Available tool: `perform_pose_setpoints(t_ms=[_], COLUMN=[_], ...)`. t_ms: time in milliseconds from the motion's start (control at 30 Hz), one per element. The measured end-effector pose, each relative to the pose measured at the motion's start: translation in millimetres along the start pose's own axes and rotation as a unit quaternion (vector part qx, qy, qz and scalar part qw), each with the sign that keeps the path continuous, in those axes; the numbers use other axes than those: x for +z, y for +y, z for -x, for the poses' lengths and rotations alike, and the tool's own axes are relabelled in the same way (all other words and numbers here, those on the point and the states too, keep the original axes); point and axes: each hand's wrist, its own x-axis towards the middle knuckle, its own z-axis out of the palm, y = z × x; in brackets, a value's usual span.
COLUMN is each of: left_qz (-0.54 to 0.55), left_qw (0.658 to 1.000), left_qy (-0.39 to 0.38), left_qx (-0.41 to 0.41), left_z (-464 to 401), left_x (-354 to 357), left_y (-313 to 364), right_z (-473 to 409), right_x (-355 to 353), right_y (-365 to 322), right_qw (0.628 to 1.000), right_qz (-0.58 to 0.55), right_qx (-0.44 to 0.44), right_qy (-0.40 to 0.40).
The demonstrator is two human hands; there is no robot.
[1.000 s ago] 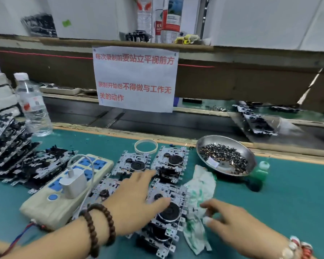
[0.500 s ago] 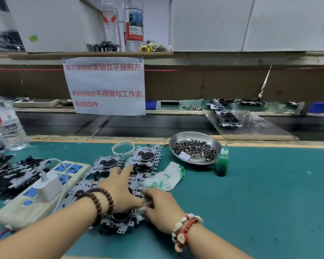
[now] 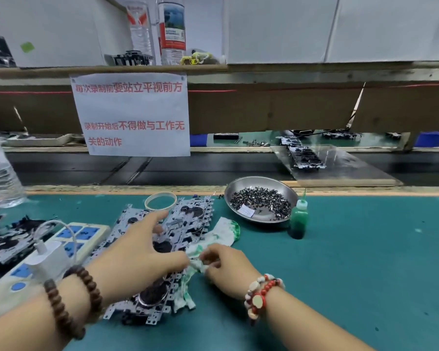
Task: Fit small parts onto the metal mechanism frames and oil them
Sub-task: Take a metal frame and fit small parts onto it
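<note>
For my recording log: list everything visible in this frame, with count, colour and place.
metal mechanism frames: several, silver and black, mat centre
stained cloth: one, white and green, right of frames
steel dish of small parts: one, silver, behind cloth
oil bottle: one, green, right of dish
tape ring: one, pale, behind frames
power strip: one, cream and blue, left, white charger plugged in
paper notice: one, white, red text, on the shelf front
left hand: over the frames, fingers spread
right hand: pinching the cloth
</note>
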Motion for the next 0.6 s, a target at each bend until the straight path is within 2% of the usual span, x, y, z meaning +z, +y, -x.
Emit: perform_pose_setpoints(t_ms=[67,133,233,333,400,467,533,600], left_qz=[-0.007,0.005,-0.005,-0.045,-0.134,-0.180,-0.187,-0.165], left_qw=[0.999,0.998,0.993,0.992,0.985,0.978,0.973,0.977], left_qy=[0.008,-0.023,-0.083,-0.090,-0.099,-0.097,-0.130,-0.131], left_qx=[0.033,0.053,0.084,0.071,0.047,0.038,0.024,0.030], left_z=[10.8,17.8,14.4,2.9,-2.8,-6.2,-12.7,-15.4], left_x=[8.3,29.4,80.0,126.2,144.6,155.2,158.9,152.4], left_y=[12.8,27.0,40.6,49.5,53.8,54.6,57.1,61.6], right_z=[6.3,16.9,33.8,46.4,49.7,45.6,31.5,6.2], right_x=[-11.8,-27.3,-56.1,-85.6,-98.9,-103.3,-103.8,-100.6], right_y=[6.3,14.4,36.0,54.0,60.2,61.2,53.7,43.4], right_qw=[0.989,0.946,0.911,0.921,0.939,0.974,0.986,0.986], right_qz=[-0.143,-0.316,-0.390,-0.346,-0.292,-0.144,-0.002,0.043], right_qx=[0.033,0.078,0.124,0.134,0.115,0.070,0.025,0.001], right_qy=[-0.013,-0.011,0.055,0.122,0.144,0.159,0.166,0.159])
